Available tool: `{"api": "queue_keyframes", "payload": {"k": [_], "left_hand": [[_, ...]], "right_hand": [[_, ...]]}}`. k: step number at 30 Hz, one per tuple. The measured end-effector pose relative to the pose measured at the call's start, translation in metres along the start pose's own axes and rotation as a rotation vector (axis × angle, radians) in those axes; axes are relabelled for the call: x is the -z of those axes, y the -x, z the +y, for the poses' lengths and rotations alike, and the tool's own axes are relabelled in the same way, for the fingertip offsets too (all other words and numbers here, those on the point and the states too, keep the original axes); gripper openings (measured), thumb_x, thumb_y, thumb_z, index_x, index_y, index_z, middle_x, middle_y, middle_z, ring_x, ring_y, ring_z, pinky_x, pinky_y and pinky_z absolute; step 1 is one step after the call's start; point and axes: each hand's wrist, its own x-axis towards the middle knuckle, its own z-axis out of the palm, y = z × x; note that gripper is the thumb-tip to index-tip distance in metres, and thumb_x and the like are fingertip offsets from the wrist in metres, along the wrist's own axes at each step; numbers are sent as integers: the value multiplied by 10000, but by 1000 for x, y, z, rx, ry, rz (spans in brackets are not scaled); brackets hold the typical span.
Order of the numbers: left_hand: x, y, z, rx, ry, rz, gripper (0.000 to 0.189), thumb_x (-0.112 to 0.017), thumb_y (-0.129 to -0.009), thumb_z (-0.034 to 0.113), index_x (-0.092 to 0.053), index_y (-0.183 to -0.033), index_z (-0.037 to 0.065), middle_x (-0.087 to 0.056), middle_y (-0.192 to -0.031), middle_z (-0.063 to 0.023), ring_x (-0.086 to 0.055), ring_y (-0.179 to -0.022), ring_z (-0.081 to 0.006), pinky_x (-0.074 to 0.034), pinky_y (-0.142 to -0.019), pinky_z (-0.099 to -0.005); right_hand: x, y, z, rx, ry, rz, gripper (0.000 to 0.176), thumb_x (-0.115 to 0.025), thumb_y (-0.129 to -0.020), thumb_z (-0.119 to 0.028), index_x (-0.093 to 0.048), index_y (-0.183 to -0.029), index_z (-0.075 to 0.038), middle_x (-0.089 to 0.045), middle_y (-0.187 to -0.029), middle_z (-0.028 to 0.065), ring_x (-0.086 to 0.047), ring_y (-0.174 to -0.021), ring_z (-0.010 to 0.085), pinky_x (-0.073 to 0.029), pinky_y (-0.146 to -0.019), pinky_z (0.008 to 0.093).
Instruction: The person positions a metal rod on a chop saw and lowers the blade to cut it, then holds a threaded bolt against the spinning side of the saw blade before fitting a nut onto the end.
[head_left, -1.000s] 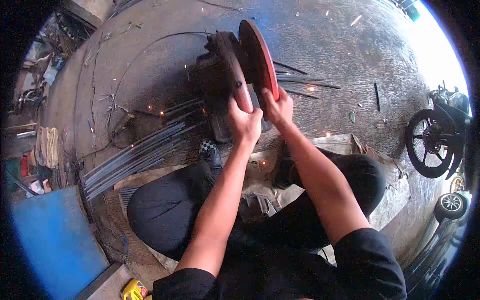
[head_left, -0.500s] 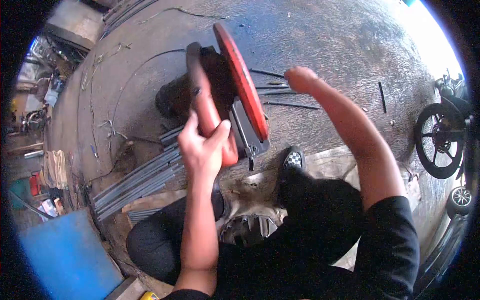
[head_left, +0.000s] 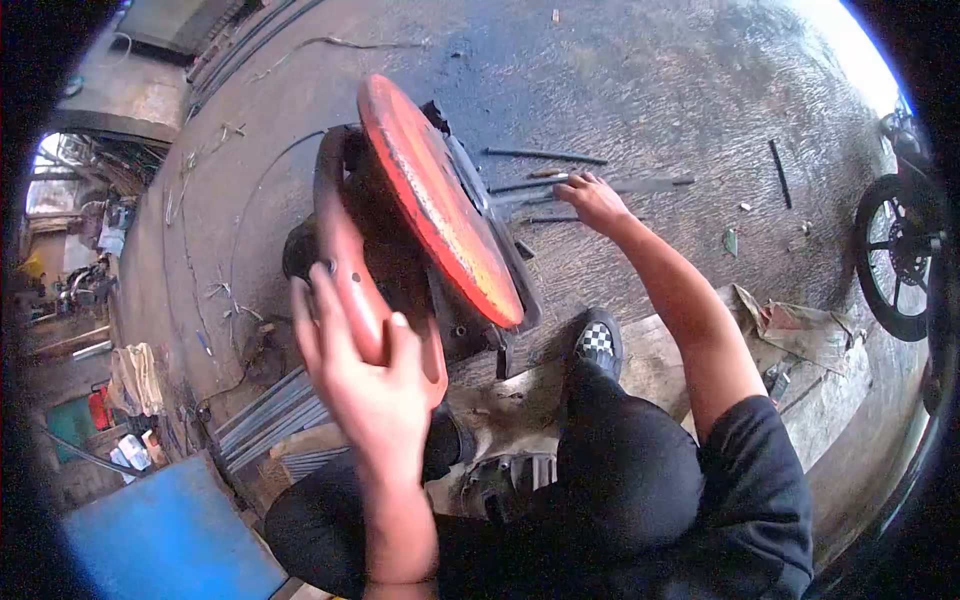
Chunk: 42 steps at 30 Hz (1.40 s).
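Observation:
A cut-off saw with a red round blade guard (head_left: 425,190) stands on the floor in front of me. My left hand (head_left: 365,370) is at its red handle (head_left: 362,300), fingers spread and thumb apart, blurred by motion. To the right of the saw, my right hand (head_left: 595,203) has its fingers bent over a flat metal bar (head_left: 655,185) that runs towards the saw. A dark rod (head_left: 545,155) lies just beyond that hand. The inner side of the saw is in deep shadow.
Grey metal tubes (head_left: 270,415) lie in a bundle at lower left, above a blue panel (head_left: 170,515). A motorcycle wheel (head_left: 893,258) stands at the right edge. A short dark rod (head_left: 780,174) and crumpled sacking (head_left: 800,325) lie on the floor.
My left fingers have loosened from around the handle and spread. My right hand has come down onto the metal bar. The saw's guard appears tilted further left, and the view has shifted.

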Motion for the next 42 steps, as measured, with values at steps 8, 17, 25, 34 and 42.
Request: {"api": "queue_keyframes", "payload": {"k": [8,17,25,34,42], "left_hand": [[-94,59,41,203,778,-589,296,-568,-886,183,-581,-1063,-53,-633,-895,-107,-608,-816,-143,-479,-670,-267],[-58,5,81,347,1508,-272,283,-496,-950,300,-563,-860,41,-541,-722,-7,-518,-636,-82,-417,-546,-213],[13,-26,48,575,1639,48,408,-454,-956,330,-416,-1184,-7,-579,-1069,-212,-618,-933,-290,-556,-799,-362],[40,-30,47,618,1623,41,339,-435,-964,289,-433,-1087,-27,-593,-1039,-219,-624,-931,-289,-558,-829,-377],[27,-34,70,443,1438,35,281,-414,-974,242,-498,-951,-25,-617,-885,-161,-664,-760,-267,-595,-668,-375]], "right_hand": [[190,55,-86,-44,-203,443,350,-518,-764,-8,-563,-1107,-58,-560,-985,134,-557,-889,346,-478,-758,402],[333,80,-220,-13,201,732,318,-655,-767,-151,-656,-1085,-152,-542,-1097,52,-493,-1021,242,-341,-901,393],[311,87,-249,-456,-1874,351,306,-580,-908,-278,-575,-1058,-12,-656,-961,75,-621,-770,132,-502,-677,267],[330,84,-267,-451,-2133,573,216,-546,-917,-224,-536,-1000,-24,-641,-833,99,-602,-669,186,-479,-636,310],[353,127,-261,-283,-1842,147,232,-563,-857,-111,-613,-1009,57,-624,-736,113,-608,-642,177,-488,-618,287]]}}
